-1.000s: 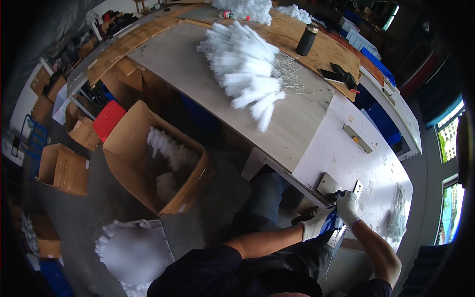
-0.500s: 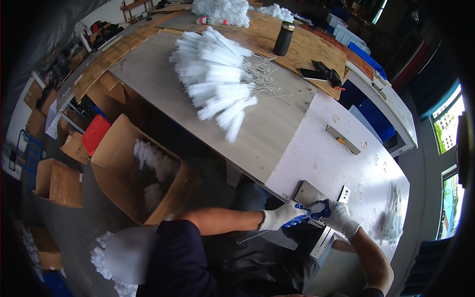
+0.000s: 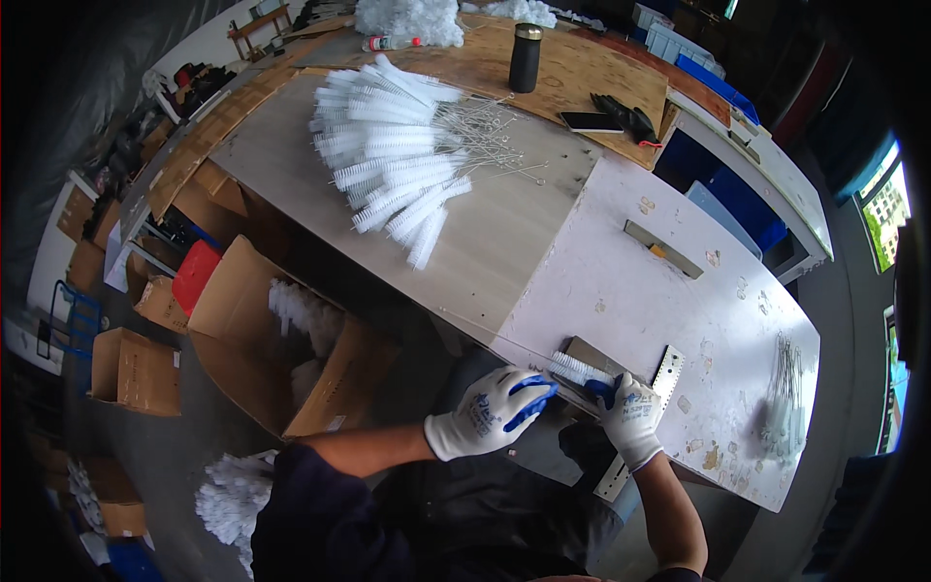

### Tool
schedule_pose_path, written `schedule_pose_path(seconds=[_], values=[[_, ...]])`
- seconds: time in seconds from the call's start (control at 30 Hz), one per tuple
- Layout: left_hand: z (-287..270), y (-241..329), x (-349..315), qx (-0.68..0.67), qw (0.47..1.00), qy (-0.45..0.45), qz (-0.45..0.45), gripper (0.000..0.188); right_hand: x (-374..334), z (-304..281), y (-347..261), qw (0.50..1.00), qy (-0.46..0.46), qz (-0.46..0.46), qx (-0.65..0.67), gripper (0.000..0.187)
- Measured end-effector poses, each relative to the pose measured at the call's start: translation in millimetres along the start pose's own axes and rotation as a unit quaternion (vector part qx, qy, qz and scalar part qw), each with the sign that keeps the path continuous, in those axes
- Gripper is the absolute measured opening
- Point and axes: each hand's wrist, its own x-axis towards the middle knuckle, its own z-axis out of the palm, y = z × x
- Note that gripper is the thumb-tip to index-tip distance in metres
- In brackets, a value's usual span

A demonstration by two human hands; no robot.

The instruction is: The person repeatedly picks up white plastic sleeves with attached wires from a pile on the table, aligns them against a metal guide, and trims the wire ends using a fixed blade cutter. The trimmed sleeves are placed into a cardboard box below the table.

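The long surface [image 3: 621, 281] runs from the upper left of the frame down to the lower right, with a grey part, a white part and a brown wooden part at the top. On the grey part lies one big pile of white bottle brushes [image 3: 393, 155]; they are too many to count, with bristle ends to the left and wire stems to the right. Below the surface, at centre left, stands one open cardboard box [image 3: 281, 349] with more white brushes inside. At the top centre stands one dark bottle [image 3: 525, 56], upright, and one phone [image 3: 592, 120] lies near it.

At the lower centre, at the near edge of the white part, are the two gloved hands. One single brush [image 3: 579, 370] lies there; its long axis goes from the left to the right and slightly down, and its bristle end points to the left. The left hand [image 3: 493, 411] is just below it with the fingers partly curled, the grip loose. The right hand [image 3: 628, 419] has its grip pinched on the right end of the brush. Beside it lies one perforated metal strip [image 3: 665, 369].
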Motion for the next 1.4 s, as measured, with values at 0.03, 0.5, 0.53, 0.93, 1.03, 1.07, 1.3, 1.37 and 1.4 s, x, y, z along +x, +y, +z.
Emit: schedule_pose_path(seconds=[0.03,0.5,0.53,0.93,1.03,1.07,1.3,1.37,1.4], values=[[7.2,1.0,-10.9,-0.046,0.995,0.008,-0.092,0.033,0.7,-0.6,-5.7,1.0,-0.002,0.014,0.001,0.038],[129.4,-58.1,94.4,-0.466,0.675,0.332,-0.466,0.028,10.9,4.2,2.3,0.998,0.054,-0.019,-0.01,0.032],[128.6,-51.5,101.2,-0.455,0.684,0.31,-0.479,0.027,9.7,10.2,14.0,0.998,0.044,-0.037,0.008,0.031],[195.0,-17.1,193.4,-0.369,0.8,-0.096,-0.464,0.022,-0.6,15.4,24.8,0.978,0.111,-0.075,0.159,0.028],[183.4,-23.2,188.9,-0.346,0.824,-0.065,-0.444,0.023,4.7,13.7,21.2,0.986,0.1,-0.043,0.129,0.03],[177.4,-27.8,184.7,-0.337,0.834,-0.049,-0.433,0.024,7.7,12.2,18.5,0.988,0.097,-0.033,0.111,0.032],[44.3,-110.7,170.8,0.043,0.98,-0.001,-0.196,0.032,4.3,34.5,22.3,0.977,0.2,-0.037,0.066,0.035],[-7.7,-155.7,168.2,0.284,0.95,0.069,-0.106,0.03,2.8,36.1,21.3,0.972,0.218,-0.044,0.076,0.036],[-31.6,-170.8,169.6,0.386,0.911,0.077,-0.122,0.03,2.6,36.4,21.4,0.968,0.228,-0.048,0.092,0.036]])
